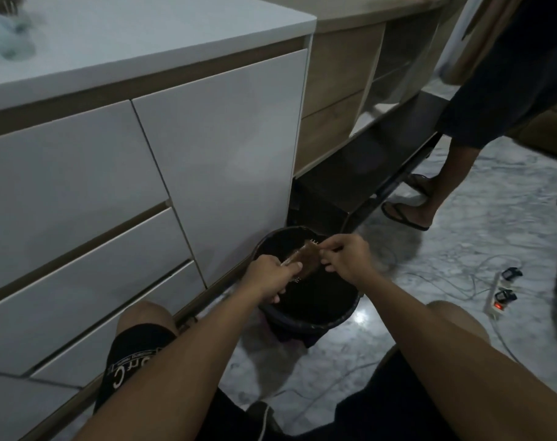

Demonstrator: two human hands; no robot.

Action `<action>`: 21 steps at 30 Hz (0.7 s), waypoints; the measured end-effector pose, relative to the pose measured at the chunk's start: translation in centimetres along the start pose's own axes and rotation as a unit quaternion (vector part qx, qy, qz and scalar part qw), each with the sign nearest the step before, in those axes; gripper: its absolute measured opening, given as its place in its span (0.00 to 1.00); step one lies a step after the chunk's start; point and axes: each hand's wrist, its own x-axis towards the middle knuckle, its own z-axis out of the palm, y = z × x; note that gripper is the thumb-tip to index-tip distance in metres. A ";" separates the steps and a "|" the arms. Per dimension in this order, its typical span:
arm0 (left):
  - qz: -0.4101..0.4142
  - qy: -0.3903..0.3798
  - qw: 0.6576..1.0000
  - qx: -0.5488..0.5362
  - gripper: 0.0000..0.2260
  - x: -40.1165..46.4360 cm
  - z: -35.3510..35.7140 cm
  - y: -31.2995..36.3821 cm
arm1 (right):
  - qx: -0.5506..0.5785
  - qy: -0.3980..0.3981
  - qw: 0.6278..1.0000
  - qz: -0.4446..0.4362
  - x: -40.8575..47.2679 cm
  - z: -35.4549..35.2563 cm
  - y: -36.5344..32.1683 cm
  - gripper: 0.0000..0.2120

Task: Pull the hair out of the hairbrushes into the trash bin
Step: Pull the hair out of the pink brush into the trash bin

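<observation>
A brown hairbrush [303,260] with thin metal pins is held over a round black trash bin [325,326] lined with a dark bag, standing on the floor against the cabinet. My left hand [269,275] grips the brush by its handle end. My right hand [345,257] pinches at the far end of the brush head, fingers closed on the pins or hair there. The hair itself is too dark and small to make out. The bin's inside is black.
White drawer fronts [80,233] stand to the left, with a blurred pale object [8,36] on the countertop. Another person's legs in sandals [407,211] stand at the right. A power strip [500,294] with cables lies on the marble floor. My knees flank the bin.
</observation>
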 end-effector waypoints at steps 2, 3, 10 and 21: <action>-0.003 0.002 1.000 0.003 0.17 0.2 0.2 0.1 | 0.004 -0.025 1.000 0.000 0.4 -0.4 0.3 0.08; -0.005 0.003 1.000 0.006 0.17 0.3 0.3 0.1 | 0.007 -0.048 0.999 0.000 0.6 -0.5 0.5 0.12; -0.026 0.015 0.999 0.017 0.17 0.6 0.3 -0.6 | -0.011 -0.050 0.998 -0.024 2.3 0.1 1.5 0.07; -0.034 0.029 0.999 -0.021 0.17 0.8 0.4 -0.7 | 0.045 -0.148 0.988 0.006 2.4 -0.1 1.3 0.25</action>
